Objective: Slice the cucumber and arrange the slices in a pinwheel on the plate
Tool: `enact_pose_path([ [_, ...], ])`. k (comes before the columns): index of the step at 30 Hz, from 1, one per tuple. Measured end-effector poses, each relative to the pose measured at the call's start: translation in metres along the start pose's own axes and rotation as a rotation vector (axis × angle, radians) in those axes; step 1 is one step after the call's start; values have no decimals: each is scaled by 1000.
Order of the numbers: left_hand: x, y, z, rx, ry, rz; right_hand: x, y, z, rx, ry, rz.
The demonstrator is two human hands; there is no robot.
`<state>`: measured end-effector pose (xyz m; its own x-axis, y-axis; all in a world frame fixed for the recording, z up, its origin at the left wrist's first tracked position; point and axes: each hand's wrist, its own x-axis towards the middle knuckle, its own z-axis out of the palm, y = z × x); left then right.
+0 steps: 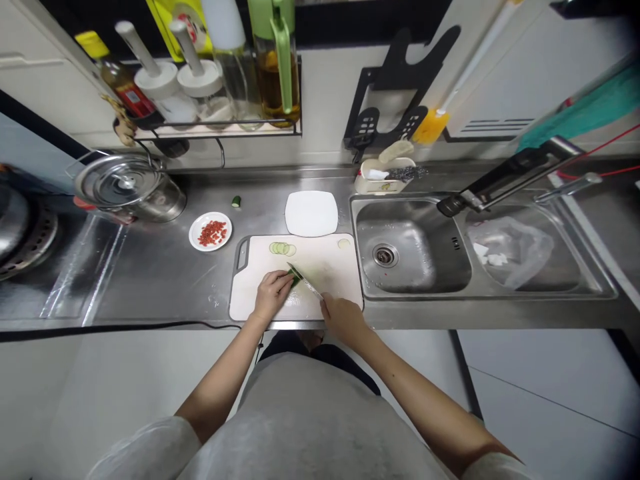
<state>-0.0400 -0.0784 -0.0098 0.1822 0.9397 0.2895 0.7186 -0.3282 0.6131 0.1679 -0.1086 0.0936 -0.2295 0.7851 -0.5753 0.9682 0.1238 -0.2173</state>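
Observation:
My left hand (271, 293) is closed on a piece of cucumber (295, 275), pressing it on the white cutting board (257, 267). In my right hand (343, 319) is the handle of a knife (311, 287). Its blade slants up and left to the cucumber, touching or just beside it; I cannot tell which. Several thin cucumber slices (283, 249) overlap near the board's upper left, and a pale slice (343, 244) lies at its upper right corner. Behind the board sits a white square plate (311, 213).
A small plate (194, 241) of chopped red pieces and a cucumber end (236, 201) lie to the left. Farther left stands a lidded steel pot (167, 200). A steel double sink (417, 291) adjoins the board's right side. Bottles and jars fill a wall rack (225, 133).

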Motion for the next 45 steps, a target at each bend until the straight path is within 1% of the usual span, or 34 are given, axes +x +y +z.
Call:
enact_pose_path([
  [9,-1,-4,3,27,53,92,-1,-2,7,-30,14,-24],
  [17,1,-1,1,59,32,108,2,-8,14,-99,1,-33],
  [21,1,-1,1,71,13,110,4,-7,15,-97,24,-52],
  [24,1,-1,1,68,12,120,8,-5,16,-86,17,-72],
  [30,1,-2,2,64,7,104,14,-11,9,-48,9,-81],
  [37,2,-2,2,66,23,135,16,-13,-5,-23,-75,-84],
  [40,3,-2,2,67,32,137,20,-11,-5,-23,-74,-105],
  [45,3,-1,2,65,33,135,25,-10,1,-19,-60,-98],
])
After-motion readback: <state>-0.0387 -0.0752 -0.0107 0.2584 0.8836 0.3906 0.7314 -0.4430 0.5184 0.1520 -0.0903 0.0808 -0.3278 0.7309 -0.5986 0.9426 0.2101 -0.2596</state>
